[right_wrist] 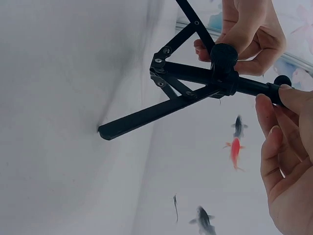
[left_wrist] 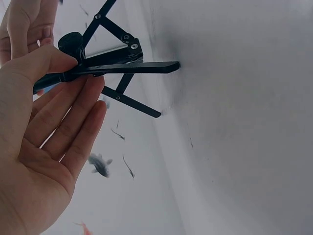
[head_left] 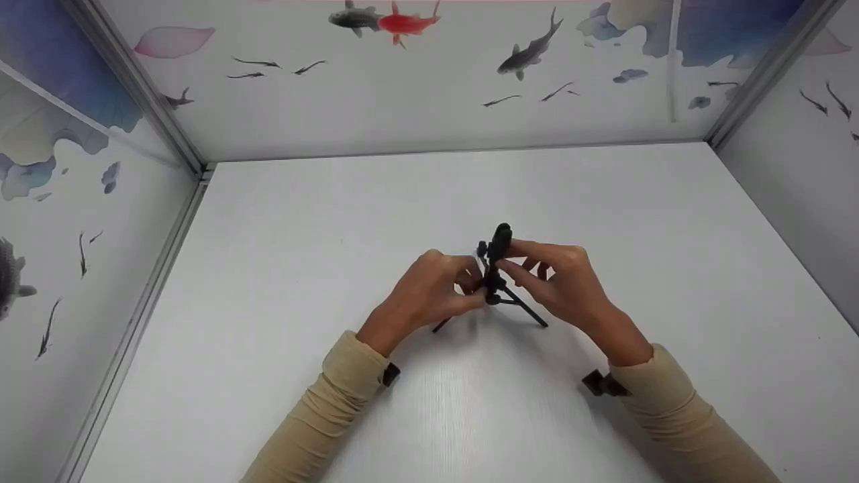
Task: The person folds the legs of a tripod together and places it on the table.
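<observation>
A small black tripod stands on the white table with its legs spread. My left hand pinches the collar of the tripod, thumb beside a round knob and fingertips on the opposite side. Higher up, my right hand pinches the top of the centre column between thumb and fingers. Hinged braces join the legs to the lower column in the right wrist view. One leg reaches toward the table surface in the left wrist view. My fingers partly hide the upper tripod.
The white tabletop spreads around both hands. Panels with printed fish and leaves, including the back wall, enclose its back and sides. Metal rails run along the left edge. Each sleeve cuff has a small black camera on it.
</observation>
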A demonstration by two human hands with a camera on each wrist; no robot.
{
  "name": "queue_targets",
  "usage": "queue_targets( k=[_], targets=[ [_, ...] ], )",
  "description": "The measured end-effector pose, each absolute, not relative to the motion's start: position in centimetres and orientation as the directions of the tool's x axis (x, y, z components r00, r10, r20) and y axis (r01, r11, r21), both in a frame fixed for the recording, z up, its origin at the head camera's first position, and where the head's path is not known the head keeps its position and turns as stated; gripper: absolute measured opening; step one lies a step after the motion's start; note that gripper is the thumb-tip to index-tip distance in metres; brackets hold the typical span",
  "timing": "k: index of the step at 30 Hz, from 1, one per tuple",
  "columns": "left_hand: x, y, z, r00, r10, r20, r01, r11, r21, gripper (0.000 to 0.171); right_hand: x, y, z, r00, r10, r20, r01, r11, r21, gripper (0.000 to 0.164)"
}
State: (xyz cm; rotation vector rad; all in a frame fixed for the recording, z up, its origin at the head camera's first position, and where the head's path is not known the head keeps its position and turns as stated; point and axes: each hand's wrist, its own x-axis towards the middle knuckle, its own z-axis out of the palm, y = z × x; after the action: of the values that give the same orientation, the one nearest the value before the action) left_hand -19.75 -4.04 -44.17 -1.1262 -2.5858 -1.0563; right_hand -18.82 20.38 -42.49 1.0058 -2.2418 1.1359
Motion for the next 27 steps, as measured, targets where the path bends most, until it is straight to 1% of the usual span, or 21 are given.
queue_targets(
  k=[18,27],
  targets=[
    [-19.7,-4.01,-44.12,-0.71,0.578,0.402,0.694,0.475,0.542,0.006,-18.74,20.49,-42.42,-0.63,-0.415,0.657,-0.774,0.403,-0.488,0.03],
    [-19.62,-4.11,-44.1,-0.697,0.564,0.442,0.71,0.458,0.535,0.008,-18.84,20.38,-42.32,-0.613,-0.417,0.671,-0.787,0.402,-0.468,0.03]
  ],
)
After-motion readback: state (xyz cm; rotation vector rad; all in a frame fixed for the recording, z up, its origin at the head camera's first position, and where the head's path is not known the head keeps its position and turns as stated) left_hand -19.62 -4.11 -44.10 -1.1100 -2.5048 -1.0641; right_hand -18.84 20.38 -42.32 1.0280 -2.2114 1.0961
